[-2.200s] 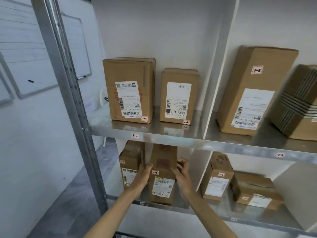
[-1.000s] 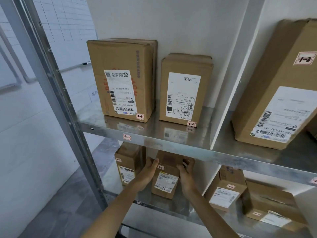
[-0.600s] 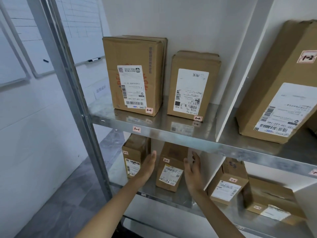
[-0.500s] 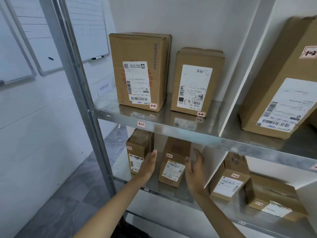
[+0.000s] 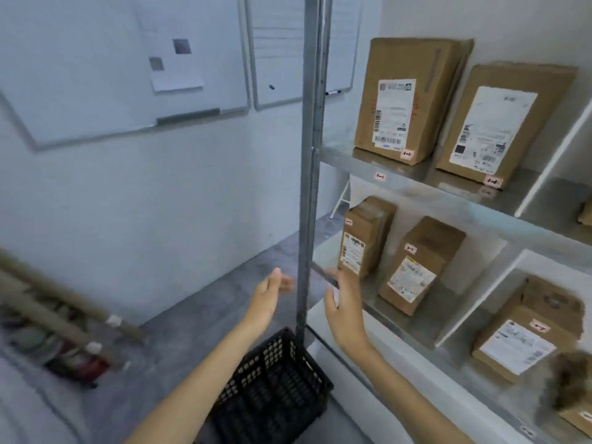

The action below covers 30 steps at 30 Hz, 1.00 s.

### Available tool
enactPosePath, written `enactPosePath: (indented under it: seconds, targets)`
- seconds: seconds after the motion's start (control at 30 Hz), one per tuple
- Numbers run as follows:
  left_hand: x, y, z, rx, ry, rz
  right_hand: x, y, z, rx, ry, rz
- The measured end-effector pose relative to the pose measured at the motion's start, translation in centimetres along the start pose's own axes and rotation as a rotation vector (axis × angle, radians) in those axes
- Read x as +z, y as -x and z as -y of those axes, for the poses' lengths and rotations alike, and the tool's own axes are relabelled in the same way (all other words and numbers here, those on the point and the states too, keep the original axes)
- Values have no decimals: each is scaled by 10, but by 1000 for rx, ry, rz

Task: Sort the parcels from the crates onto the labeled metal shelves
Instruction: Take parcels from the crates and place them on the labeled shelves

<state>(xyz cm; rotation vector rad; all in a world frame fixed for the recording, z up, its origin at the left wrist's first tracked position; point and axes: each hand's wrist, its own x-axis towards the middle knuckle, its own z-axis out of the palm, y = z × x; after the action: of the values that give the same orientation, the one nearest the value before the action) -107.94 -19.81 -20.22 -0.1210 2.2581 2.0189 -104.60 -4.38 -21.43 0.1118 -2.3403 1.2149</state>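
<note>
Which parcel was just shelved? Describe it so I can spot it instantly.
Find the grey metal upright post; go to the lower metal shelf right of it. It's the second brown cardboard parcel from the post, leaning, with a yellow-edged label.

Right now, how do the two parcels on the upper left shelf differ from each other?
The left parcel is larger and taller than the right parcel. The left parcel's white label is narrow and covers little of its front; the right parcel's label is wide and fills most of its front. Both are brown cardboard, stand upright on the upper shelf, and carry a small pink tag at the bottom corner.
</note>
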Motion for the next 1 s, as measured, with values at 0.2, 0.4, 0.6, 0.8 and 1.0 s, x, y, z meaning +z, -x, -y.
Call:
enactPosePath:
  seconds: [0.2,0.4,0.6,0.8,1.0]
  targets:
    - [-99,131,63,-158,33,-342,60,114,42,-52,-44,401]
    - [-185,236,96,-193,56,-621,104,176,97,-167,-110,729]
    - [-247,298,122,-202,118,-783,143,214,140,-153,-111,954]
    - [-301,343,162,-290,187,-834,193,260,169,-68,-93,1062]
    - [-351,368,202,-394,254,-824,242,304,193,78,-95,1152]
